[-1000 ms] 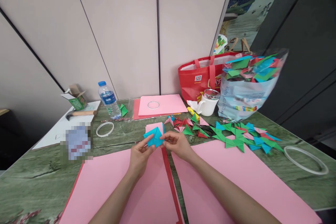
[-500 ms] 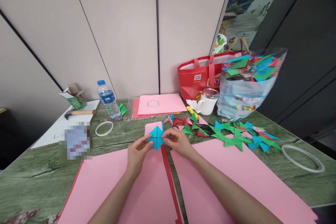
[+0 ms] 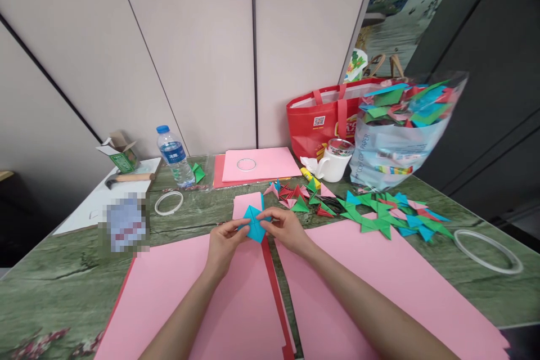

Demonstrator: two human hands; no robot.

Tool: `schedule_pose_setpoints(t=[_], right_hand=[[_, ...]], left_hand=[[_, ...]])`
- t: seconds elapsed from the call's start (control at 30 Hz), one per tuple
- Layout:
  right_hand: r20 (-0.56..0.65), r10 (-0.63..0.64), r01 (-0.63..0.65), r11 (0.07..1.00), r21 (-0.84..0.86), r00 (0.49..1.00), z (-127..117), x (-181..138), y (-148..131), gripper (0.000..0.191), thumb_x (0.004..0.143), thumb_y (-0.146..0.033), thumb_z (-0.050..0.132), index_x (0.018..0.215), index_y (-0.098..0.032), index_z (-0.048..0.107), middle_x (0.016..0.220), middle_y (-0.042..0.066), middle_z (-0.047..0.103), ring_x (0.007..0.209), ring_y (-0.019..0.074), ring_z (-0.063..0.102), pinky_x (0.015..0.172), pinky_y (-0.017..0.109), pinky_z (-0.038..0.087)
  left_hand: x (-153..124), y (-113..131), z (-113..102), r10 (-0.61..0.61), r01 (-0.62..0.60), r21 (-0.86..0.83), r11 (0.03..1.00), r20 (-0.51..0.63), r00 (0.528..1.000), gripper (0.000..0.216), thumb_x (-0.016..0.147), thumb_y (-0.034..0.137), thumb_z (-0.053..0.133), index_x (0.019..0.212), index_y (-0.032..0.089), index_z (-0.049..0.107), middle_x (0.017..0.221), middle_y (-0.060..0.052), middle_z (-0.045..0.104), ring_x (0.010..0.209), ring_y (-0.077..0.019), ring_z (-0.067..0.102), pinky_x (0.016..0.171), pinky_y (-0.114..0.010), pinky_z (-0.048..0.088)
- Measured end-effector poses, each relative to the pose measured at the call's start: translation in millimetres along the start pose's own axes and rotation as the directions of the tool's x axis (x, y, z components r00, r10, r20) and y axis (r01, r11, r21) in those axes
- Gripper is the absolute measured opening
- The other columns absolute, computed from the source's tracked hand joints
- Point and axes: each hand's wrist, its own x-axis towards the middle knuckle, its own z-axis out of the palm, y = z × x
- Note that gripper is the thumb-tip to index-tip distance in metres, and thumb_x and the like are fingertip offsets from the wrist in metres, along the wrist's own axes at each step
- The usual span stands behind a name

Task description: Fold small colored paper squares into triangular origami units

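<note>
Green marbled tabletop [image 3: 63,292] is spread under large pink paper sheets [image 3: 169,275], with pale wall panels behind. A folded blue paper piece [image 3: 254,224] is held between both hands, just above the sheets. It is pinched at its left corner by the thumb and forefinger of the left hand [image 3: 225,242] and at its right edge by those of the right hand [image 3: 287,229]; the remaining fingers are loosely curled. The piece is kept at the fingertips, ahead of both palms and about midway between them, so neither hand can be called nearer. Its diamond outline is set with the long axis running away from the person. Just beyond the hands a small pink square [image 3: 247,204] is laid flat. Folded paper triangles [image 3: 379,216] are scattered to the right of the right hand, and a tape ring [image 3: 167,202] is seen forward and left of the left hand.
</note>
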Motion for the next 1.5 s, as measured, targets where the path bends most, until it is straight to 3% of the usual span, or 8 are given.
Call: schedule_pose_setpoints(t=[0.37, 0.53, 0.6, 0.73, 1.0, 1.2, 1.37, 1.5], right_hand=[[-0.031, -0.049, 0.045, 0.994, -0.104, 0.998, 0, -2, -5, 0.015, 0.066, -0.021, 0.061, 0.080, -0.017, 0.064, 0.077, 0.002, 0.062, 0.072, 0.0152, 0.056, 0.060, 0.024, 0.045], [-0.069, 0.090, -0.089, 0.996, 0.016, 0.994, 3, -3, -3, 0.013, 0.064, -0.023, 0.061, 0.074, -0.017, 0.056, 0.077, 0.000, 0.059, 0.051, 0.0108, 0.056, 0.046, 0.023, 0.045], [-0.060, 0.104, -0.098, 0.990, 0.098, 0.993, 6, -3, -1, 0.017, 0.065, -0.023, 0.061, 0.077, -0.018, 0.051, 0.074, -0.001, 0.057, 0.050, 0.0109, 0.057, 0.047, 0.024, 0.047], [-0.093, 0.014, 0.002, 0.986, 0.165, 0.996, 9, -3, 3, 0.034, 0.064, -0.019, 0.064, 0.093, -0.021, 0.047, 0.077, -0.001, 0.058, 0.068, 0.0132, 0.060, 0.064, 0.027, 0.050], [0.042, -0.163, 0.158, 0.983, 0.098, 0.986, 4, -3, -2, 0.028, 0.063, -0.022, 0.067, 0.090, -0.020, 0.062, 0.093, 0.005, 0.057, 0.088, 0.0171, 0.055, 0.076, 0.030, 0.047], [-0.058, -0.252, 0.252, 0.968, -0.002, 0.966, 1, -2, -7, 0.011, 0.073, -0.019, 0.058, 0.079, -0.023, 0.067, 0.086, 0.004, 0.060, 0.084, 0.0159, 0.057, 0.077, 0.031, 0.046], [-0.100, -0.280, 0.284, 0.958, 0.032, 0.955, 2, -4, -10, 0.009, 0.069, -0.016, 0.062, 0.075, -0.023, 0.065, 0.093, 0.004, 0.056, 0.095, 0.0178, 0.053, 0.084, 0.034, 0.043], [-0.142, -0.201, 0.209, 0.977, 0.046, 0.969, 4, -4, -8, 0.009, 0.062, -0.018, 0.068, 0.069, -0.021, 0.064, 0.112, 0.005, 0.046, 0.103, 0.0200, 0.048, 0.086, 0.034, 0.043]], left_hand=[[1, -2, -2, 0.045, -0.043, 0.061, 0.997, -0.022, 0.999, 0.024, 0.056, 0.024, 0.072, 0.078, 0.013, 0.068, 0.072, -0.004, 0.070, 0.063, -0.0171, 0.063, 0.063, -0.030, 0.053], [2, -1, -3, 0.120, -0.115, 0.136, 0.984, -0.025, 0.992, 0.045, 0.061, 0.027, 0.068, 0.104, 0.016, 0.059, 0.071, -0.002, 0.068, 0.059, -0.0150, 0.060, 0.054, -0.026, 0.050], [2, -1, -4, 0.174, -0.157, 0.248, 0.956, -0.049, 0.984, 0.038, 0.060, 0.028, 0.068, 0.096, 0.016, 0.064, 0.067, -0.002, 0.067, 0.055, -0.0132, 0.058, 0.051, -0.023, 0.046], [3, -4, -5, 0.241, -0.205, 0.329, 0.922, -0.071, 0.968, 0.015, 0.061, 0.028, 0.067, 0.068, 0.015, 0.067, 0.059, 0.001, 0.060, 0.044, -0.0080, 0.049, 0.042, -0.020, 0.039], [-2, 3, -2, 0.291, -0.269, 0.322, 0.908, -0.021, 0.957, 0.014, 0.065, 0.027, 0.064, 0.074, 0.017, 0.068, 0.047, 0.006, 0.043, 0.036, -0.0050, 0.041, 0.036, -0.017, 0.034], [-7, 2, 0, 0.228, -0.233, 0.304, 0.923, 0.055, 0.972, 0.023, 0.070, 0.026, 0.060, 0.090, 0.017, 0.067, 0.045, 0.003, 0.058, 0.038, -0.0089, 0.049, 0.040, -0.020, 0.043], [-7, -3, -2, 0.373, -0.376, 0.328, 0.866, 0.076, 0.925, 0.015, 0.068, 0.021, 0.061, 0.081, 0.020, 0.070, 0.071, -0.002, 0.071, 0.061, -0.0170, 0.065, 0.061, -0.027, 0.052], [-7, -4, -6, 0.578, -0.515, 0.487, 0.706, 0.025, 0.816, 0.014, 0.067, 0.022, 0.063, 0.079, 0.024, 0.070, 0.068, 0.000, 0.071, 0.054, -0.0145, 0.062, 0.053, -0.024, 0.049]])
